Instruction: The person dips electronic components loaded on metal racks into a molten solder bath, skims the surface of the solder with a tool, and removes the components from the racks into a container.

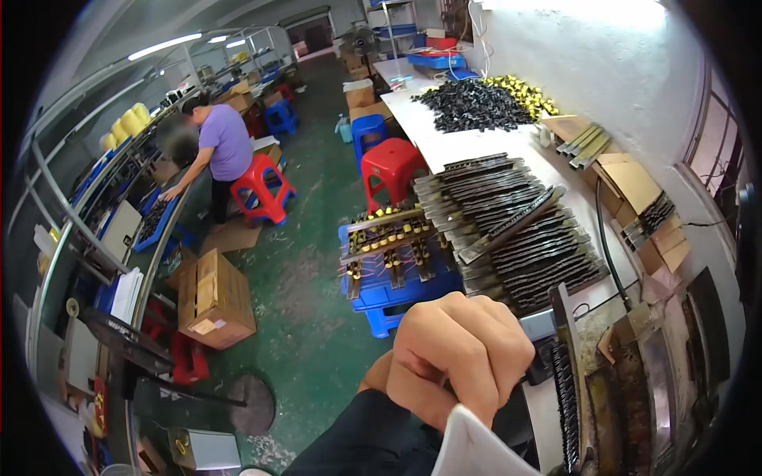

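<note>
My left hand (464,357) is closed in a fist at the lower middle of the head view, close to the camera. Its dark sleeve comes up from the bottom edge. Out of the underside of the fist runs a white, sheet-like piece (476,452); whether it is paper or cloth I cannot tell. Beyond the hand lies a row of dark, toothed metal strips (532,246) on the white table, one longer bar (512,226) resting slantwise across them. A blue stool (405,293) behind the fist bears strips with yellow-topped parts and wires (393,238). My right hand is out of view.
Black small parts (472,107) and yellow ones (528,91) are heaped farther up the table. A red stool (393,163) stands beside it. Left of the aisle are a cardboard box (214,297), a fan base (252,403) and a person (226,143) working at a bench.
</note>
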`<state>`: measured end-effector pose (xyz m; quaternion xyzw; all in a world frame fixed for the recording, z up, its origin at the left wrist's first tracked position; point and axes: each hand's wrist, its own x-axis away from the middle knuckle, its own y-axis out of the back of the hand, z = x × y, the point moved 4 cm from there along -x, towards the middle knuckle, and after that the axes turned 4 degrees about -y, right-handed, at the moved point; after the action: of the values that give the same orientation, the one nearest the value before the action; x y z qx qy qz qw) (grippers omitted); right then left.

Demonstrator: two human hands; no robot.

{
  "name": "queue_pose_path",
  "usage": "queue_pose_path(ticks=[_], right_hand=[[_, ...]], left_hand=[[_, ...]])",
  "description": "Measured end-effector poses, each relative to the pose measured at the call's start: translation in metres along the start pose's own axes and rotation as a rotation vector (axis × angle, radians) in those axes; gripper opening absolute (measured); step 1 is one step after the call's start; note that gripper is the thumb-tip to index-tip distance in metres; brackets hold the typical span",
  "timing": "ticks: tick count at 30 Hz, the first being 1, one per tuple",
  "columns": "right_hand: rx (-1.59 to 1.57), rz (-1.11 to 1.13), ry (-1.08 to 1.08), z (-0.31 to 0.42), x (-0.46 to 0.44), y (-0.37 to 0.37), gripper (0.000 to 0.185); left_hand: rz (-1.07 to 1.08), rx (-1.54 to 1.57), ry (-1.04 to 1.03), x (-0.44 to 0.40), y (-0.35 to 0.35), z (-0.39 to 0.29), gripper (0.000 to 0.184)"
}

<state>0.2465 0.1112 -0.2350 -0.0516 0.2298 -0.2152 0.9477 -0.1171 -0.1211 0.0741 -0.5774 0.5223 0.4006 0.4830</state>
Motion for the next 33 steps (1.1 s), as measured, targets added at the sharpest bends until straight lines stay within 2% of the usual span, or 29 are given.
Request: queue_pose_path(ticks=[2,3,4,6,7,8,10,11,12,13,14,15,16,18,19,20,21,22,24,25,26,27,28,29,30,31,33], right_hand=[[-0.02,-0.014,-0.017,0.005,-0.004,-0.004,0.049],[-0.019,-0.019,-0.03,0.007,-0.001,-0.014,0.049],[0.23,-0.318,-0.113,0.006,0.005,-0.017,0.049],[0.751,-0.94,-0.272,0.016,0.024,-0.021,0.05],[1.215,-0.743,-0.061,0.028,0.011,-0.034,0.047],[0.922,-0.773,-0.147,0.055,-0.021,-0.066,0.044],[1.096,-0.695,-0.068,0.051,-0.01,-0.059,0.035],[1.113,-0.708,-0.084,0.034,0.01,-0.032,0.035],[0.291,-1.038,-0.439,-0.012,0.051,0.026,0.035],[-0.613,-1.248,-0.705,-0.051,0.086,0.038,0.038],[-0.069,-1.092,-0.371,-0.038,0.079,0.018,0.039],[-0.059,-1.182,-0.319,-0.018,0.06,-0.007,0.039],[-0.088,-1.183,-0.332,0.015,0.027,-0.029,0.037],[-0.159,-1.122,-0.454,0.061,0.002,-0.054,0.033],[-0.157,-1.067,-0.352,0.056,0.007,-0.052,0.029],[-0.243,-1.12,-0.166,0.045,0.012,-0.052,0.029],[-0.22,-1.144,-0.21,0.051,0.014,-0.052,0.028],[-0.182,-1.204,-0.232,0.063,0.019,-0.054,0.027],[-0.232,-1.103,-0.324,0.08,0.021,-0.055,0.026],[-0.044,-1.207,-0.292,0.082,0.02,-0.056,0.028],[-0.168,-1.068,-0.409,0.09,0.022,-0.054,0.029],[-0.208,-1.101,-0.378,0.091,0.029,-0.051,0.029],[-0.258,-1.116,-0.35,0.087,0.031,-0.049,0.03],[-0.267,-1.124,-0.343,0.088,0.033,-0.044,0.03],[-0.239,-1.104,-0.268,0.094,0.036,-0.039,0.032],[-0.205,-1.087,-0.195,0.102,0.039,-0.035,0.033],[-0.139,-1.158,-0.134,0.118,0.04,-0.027,0.038]], left_hand=[[0.011,0.009,-0.042,-0.006,-0.007,-0.003,0.014],[0.079,-0.007,-0.076,-0.007,-0.01,-0.001,0.007],[0.068,0.003,-0.071,-0.012,-0.007,-0.001,0.007],[0.281,-0.027,-0.097,-0.021,-0.011,0.003,0.028],[0.104,-0.104,-0.126,-0.012,-0.016,0.01,0.026],[0.034,-0.137,-0.123,-0.013,-0.022,0.014,0.024],[-0.035,-0.099,0.032,-0.017,-0.041,0.033,0.023],[-0.372,-0.025,0.18,-0.018,-0.067,0.032,0.024],[-0.373,-0.005,0.178,-0.011,-0.06,0.038,0.024],[-0.194,0.029,0.046,-0.004,-0.052,0.045,0.024],[-0.013,0.089,-0.092,-0.004,-0.052,0.053,0.023],[0.108,0.113,0.011,-0.017,-0.05,0.055,0.023],[0.115,0.124,-0.177,-0.015,-0.055,0.066,0.02],[0.139,-0.059,0.126,-0.009,-0.08,0.082,0.014],[0.232,-0.017,0.248,-0.017,-0.088,0.079,0.013],[0.321,0.058,0.356,-0.022,-0.098,0.086,0.012],[0.17,0.178,0.368,-0.008,-0.101,0.091,0.011],[0.293,0.179,0.214,-0.02,-0.103,0.095,0.009],[0.299,0.183,0.226,-0.005,-0.105,0.099,0.008],[0.277,0.171,0.294,0.003,-0.106,0.096,0.015],[0.272,0.091,0.273,0.01,-0.105,0.095,0.022],[0.156,0.074,0.304,0.012,-0.103,0.091,0.017],[0.018,-0.163,0.268,0.029,-0.103,0.088,0.018],[0.189,-0.186,0.265,0.027,-0.081,0.088,0.027],[0.019,-0.522,0.226,0.03,-0.071,0.089,0.031],[0.001,-0.58,0.258,0.027,-0.056,0.099,0.026],[0.111,-0.83,0.378,0.028,-0.028,0.124,0.026]])
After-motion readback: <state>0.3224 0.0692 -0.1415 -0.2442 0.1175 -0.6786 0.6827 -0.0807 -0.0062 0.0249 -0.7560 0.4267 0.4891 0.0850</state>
